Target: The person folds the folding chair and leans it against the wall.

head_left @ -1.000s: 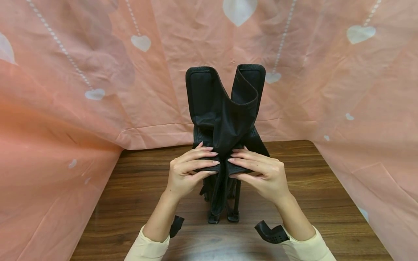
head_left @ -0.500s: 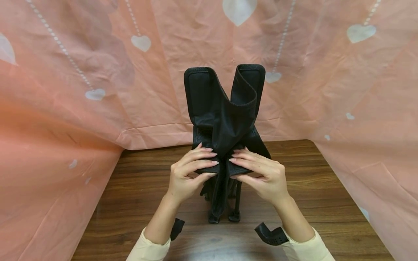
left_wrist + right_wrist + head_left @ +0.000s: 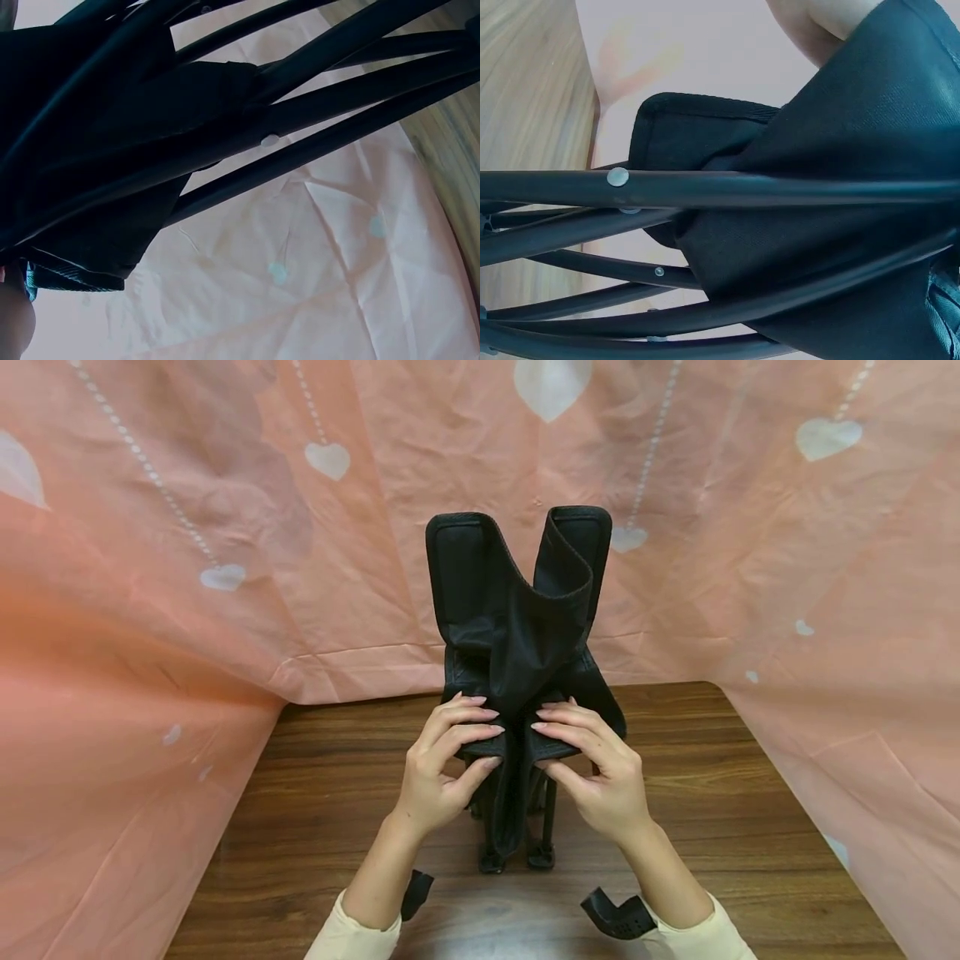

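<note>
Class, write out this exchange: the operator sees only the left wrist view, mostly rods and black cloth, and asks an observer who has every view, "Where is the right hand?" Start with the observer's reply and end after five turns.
Observer: The right hand pinches the near edge of the black cloth, across from the left hand.
Operator: How does the top of the cloth stand?
Observer: In the head view, its two upper corners stand apart in a V, beyond the hands.
Operator: Does anything show below the cloth, towards the person?
Observer: Yes, two black feet side by side, seen against the wooden table.
</note>
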{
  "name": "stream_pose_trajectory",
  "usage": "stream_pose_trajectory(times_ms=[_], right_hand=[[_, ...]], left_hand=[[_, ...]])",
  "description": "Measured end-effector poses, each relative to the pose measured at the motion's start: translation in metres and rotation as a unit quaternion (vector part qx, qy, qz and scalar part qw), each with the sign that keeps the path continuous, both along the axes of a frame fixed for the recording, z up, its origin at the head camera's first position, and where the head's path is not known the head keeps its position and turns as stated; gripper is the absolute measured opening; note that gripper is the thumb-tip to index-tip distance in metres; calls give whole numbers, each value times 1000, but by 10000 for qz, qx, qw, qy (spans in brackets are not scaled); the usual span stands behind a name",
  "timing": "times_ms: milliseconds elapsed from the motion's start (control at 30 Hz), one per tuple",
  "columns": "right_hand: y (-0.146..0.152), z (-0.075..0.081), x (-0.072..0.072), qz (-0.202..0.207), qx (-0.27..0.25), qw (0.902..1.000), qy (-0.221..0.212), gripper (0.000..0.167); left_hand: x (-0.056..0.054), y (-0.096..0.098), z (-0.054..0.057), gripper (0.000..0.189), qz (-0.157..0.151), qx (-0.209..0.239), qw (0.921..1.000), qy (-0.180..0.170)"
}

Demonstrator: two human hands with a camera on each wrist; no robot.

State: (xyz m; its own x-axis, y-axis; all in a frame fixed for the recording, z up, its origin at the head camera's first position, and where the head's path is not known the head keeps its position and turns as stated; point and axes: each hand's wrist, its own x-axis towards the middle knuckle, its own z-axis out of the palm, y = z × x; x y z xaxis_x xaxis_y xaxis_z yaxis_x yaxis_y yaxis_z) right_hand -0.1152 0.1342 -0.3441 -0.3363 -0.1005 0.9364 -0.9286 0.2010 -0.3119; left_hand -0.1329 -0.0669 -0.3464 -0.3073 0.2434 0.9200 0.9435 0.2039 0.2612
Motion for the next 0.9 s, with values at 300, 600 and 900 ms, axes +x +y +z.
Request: stream_pose_trajectory(times_ms=[300, 600, 900], right_hand=[[5, 3, 2, -224, 425, 9988, 9, 32], [16, 4, 3, -165, 596, 9981, 48, 45], [30, 2, 4, -1094, -1530, 9821, -11, 50]], left_hand=[[5, 0, -2, 33, 403, -186, 9990, 87], [11, -7, -7, 45, 832, -286, 9961, -86], [10, -29, -17, 67, 1211, 33, 9914, -486]])
